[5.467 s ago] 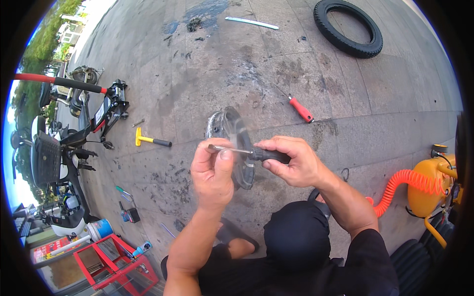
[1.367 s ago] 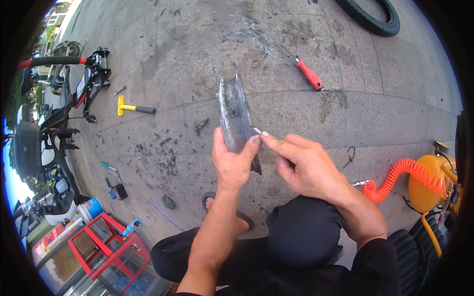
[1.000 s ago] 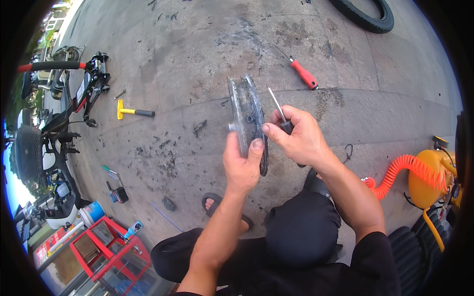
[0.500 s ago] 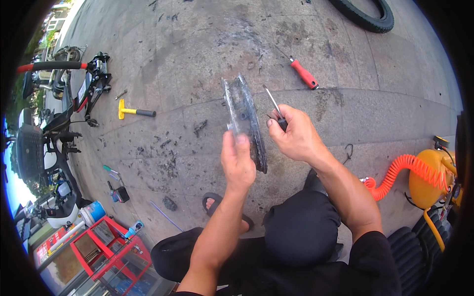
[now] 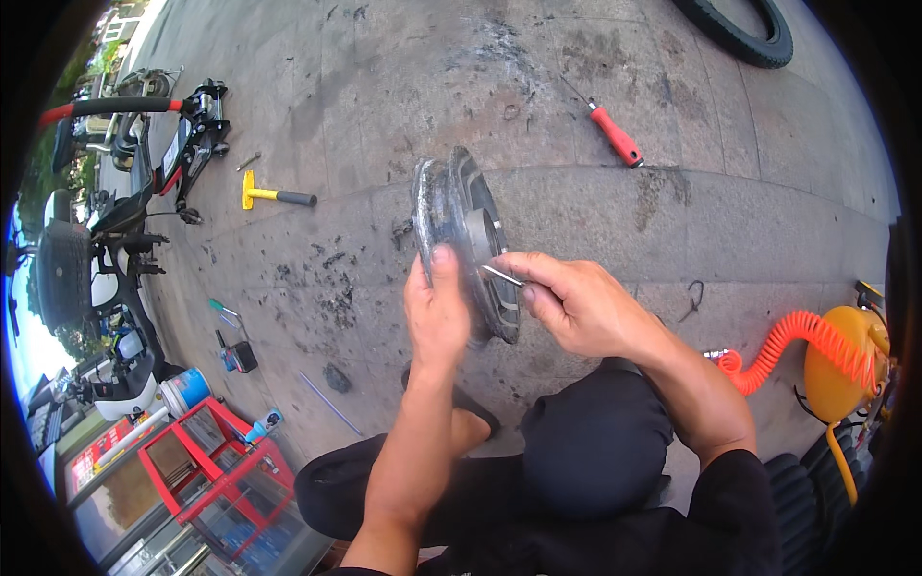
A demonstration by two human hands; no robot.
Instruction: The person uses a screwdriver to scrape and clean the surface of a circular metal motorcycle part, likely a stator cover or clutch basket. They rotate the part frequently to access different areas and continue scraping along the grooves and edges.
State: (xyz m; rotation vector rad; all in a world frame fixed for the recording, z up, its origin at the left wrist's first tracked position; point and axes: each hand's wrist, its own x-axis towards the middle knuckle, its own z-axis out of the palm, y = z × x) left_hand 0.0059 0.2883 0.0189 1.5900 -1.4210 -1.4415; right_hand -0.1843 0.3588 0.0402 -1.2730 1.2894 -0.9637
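Note:
A scuffed grey metal wheel rim (image 5: 444, 206) stands upright in front of me, turned so that its hub side faces right. My left hand (image 5: 437, 312) grips its near left edge, thumb on top and fingers out of sight behind the rim. In my right hand (image 5: 581, 302) is a screwdriver (image 5: 502, 276), its bright shaft angled left toward the rim. The tip is at the rim's right side; whether it touches I cannot tell. Most of the handle is hidden in the closed fingers.
A red-handled tool (image 5: 617, 137) and a yellow hammer (image 5: 279, 198) lie on the paving beyond. A black tyre (image 5: 759, 48) rests far right. An orange coiled hose (image 5: 778, 341) joins a yellow tank (image 5: 836, 374) at right. Left are a scooter (image 5: 125, 317) and red metal stand (image 5: 216, 461).
The rim has turned, showing more of its hub side. My right hand has come down, and its screwdriver now points left at the rim instead of up.

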